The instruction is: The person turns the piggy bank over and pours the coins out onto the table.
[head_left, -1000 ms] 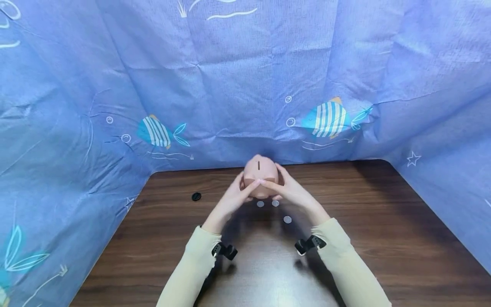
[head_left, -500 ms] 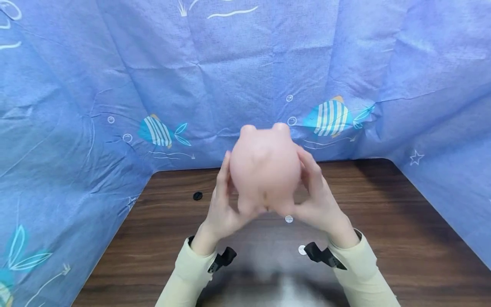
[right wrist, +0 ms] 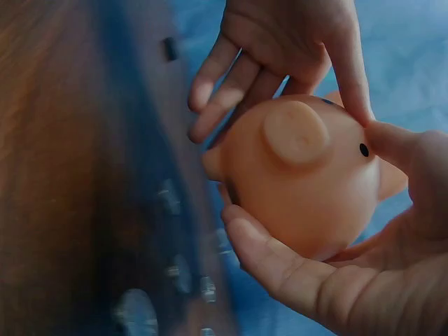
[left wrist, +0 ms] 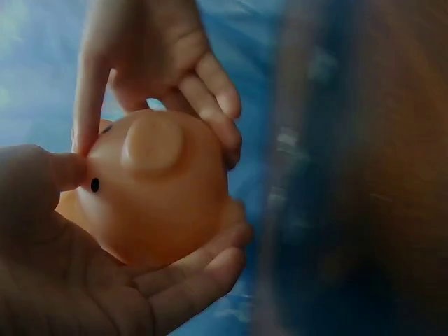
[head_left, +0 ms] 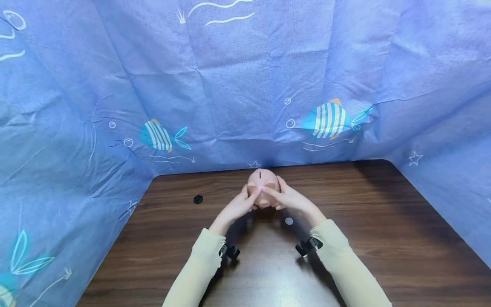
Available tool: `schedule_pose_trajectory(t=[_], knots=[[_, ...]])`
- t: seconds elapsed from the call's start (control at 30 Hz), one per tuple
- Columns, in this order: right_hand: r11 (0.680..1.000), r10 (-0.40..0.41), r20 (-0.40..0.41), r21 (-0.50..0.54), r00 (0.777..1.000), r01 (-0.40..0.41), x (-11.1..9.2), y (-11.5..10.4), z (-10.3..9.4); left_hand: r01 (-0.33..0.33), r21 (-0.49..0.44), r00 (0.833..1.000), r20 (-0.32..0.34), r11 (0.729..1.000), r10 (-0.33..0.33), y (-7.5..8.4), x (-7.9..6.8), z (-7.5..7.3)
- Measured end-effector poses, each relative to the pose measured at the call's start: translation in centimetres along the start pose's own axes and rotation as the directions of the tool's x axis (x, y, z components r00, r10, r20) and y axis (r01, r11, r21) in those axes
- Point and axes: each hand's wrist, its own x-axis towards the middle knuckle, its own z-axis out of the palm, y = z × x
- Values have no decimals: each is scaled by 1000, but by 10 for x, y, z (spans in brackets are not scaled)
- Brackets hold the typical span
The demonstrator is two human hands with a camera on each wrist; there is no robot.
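Pink piggy bank (head_left: 268,176): held between both hands, near far edge of wood-grain tabletop (head_left: 161,256); coin slot (head_left: 260,175) facing up, snout (right wrist: 297,133) toward me. My left hand (head_left: 238,207): fingers curved round bank's left side, thumb on forehead. My right hand (head_left: 296,199): matching grip, right side. Thumb tips meeting. Round black cap (head_left: 197,199): tabletop, left of bank. Silver coin (head_left: 289,221): tabletop, near my right wrist.
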Motion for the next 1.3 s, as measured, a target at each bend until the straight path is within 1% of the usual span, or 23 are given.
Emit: schedule_pose_trajectory(t=[0.1, 0.2, 0.27, 0.3, 0.33, 0.37, 0.4, 0.5, 0.53, 0.57, 0.6, 0.63, 0.67, 0.7, 0.77, 0.8, 0.83, 0.87, 0.9, 0.93, 0.97, 1.03, 1.3], knots=[[999, 22, 16, 29, 1000, -23, 5, 4, 0, 13, -37, 1000, 21, 999, -13, -5, 6, 0], [994, -96, -67, -48, 993, 93, -4, -18, -2, -80, -13, 992, -97, 997, 79, 13, 0, -8], [965, -255, -132, -101, 958, 243, -17, -38, -1, -208, -2, 960, -193, 978, 204, 30, -11, -15], [926, -366, -164, -163, 916, 341, -26, -47, 0, -297, 15, 925, -244, 955, 292, 39, -18, -18], [869, -487, -180, -192, 854, 455, -34, -57, 1, -402, 38, 873, -287, 915, 395, 49, -27, -22], [788, -613, -182, -213, 769, 577, -42, -65, 3, -514, 65, 802, -317, 855, 506, 57, -36, -25], [683, -730, -171, -223, 662, 696, -50, -71, 4, -631, 102, 708, -329, 769, 625, 64, -45, -28], [314, -949, -95, -279, 299, 907, -66, -85, 7, -875, 227, 356, -296, 427, 886, 80, -63, -36], [220, -975, -72, -288, 208, 932, -68, -87, 8, -908, 250, 269, -271, 337, 924, 83, -67, -37], [155, -988, -57, -299, 144, 942, -68, -88, 9, -921, 276, 205, -255, 274, 945, 84, -68, -38], [136, -991, -54, -306, 126, 942, -68, -87, 9, -923, 289, 182, -248, 252, 951, 83, -68, -39], [155, -988, -56, -300, 145, 941, -66, -84, 8, -919, 284, 204, -253, 274, 946, 82, -66, -39], [214, -977, -71, -285, 203, 934, -63, -81, 8, -903, 270, 264, -268, 335, 927, 80, -63, -38], [311, -950, -93, -253, 297, 916, -59, -77, 6, -871, 246, 353, -291, 426, 889, 76, -59, -36], [564, -825, -126, -148, 550, 812, -48, -66, 3, -746, 144, 583, -328, 650, 743, 67, -48, -32], [697, -717, -137, -99, 684, 710, -41, -59, 1, -646, 86, 699, -332, 758, 634, 61, -41, -28], [806, -590, -134, -49, 796, 590, -33, -52, -2, -532, 30, 798, -315, 846, 513, 55, -34, -25], [890, -454, -119, -9, 883, 457, -26, -45, -4, -412, -15, 874, -288, 911, 390, 48, -27, -21], [942, -330, -93, 23, 939, 334, -19, -37, -5, -294, -34, 927, -255, 955, 276, 40, -20, -17], [973, -224, -60, 51, 973, 227, -12, -29, -6, -197, -46, 960, -214, 979, 183, 32, -13, -14], [988, -138, -32, 63, 990, 140, -7, -22, -7, -123, -33, 977, -180, 992, 115, 25, -8, -11], [993, -45, 11, 107, 999, 44, 1, -11, -8, -40, -16, 992, -122, 999, 37, 15, -1, -7], [993, -38, 27, 116, 999, 35, 5, -14, -12, -42, -99, 996, -85, 994, 34, 16, 7, -9]])
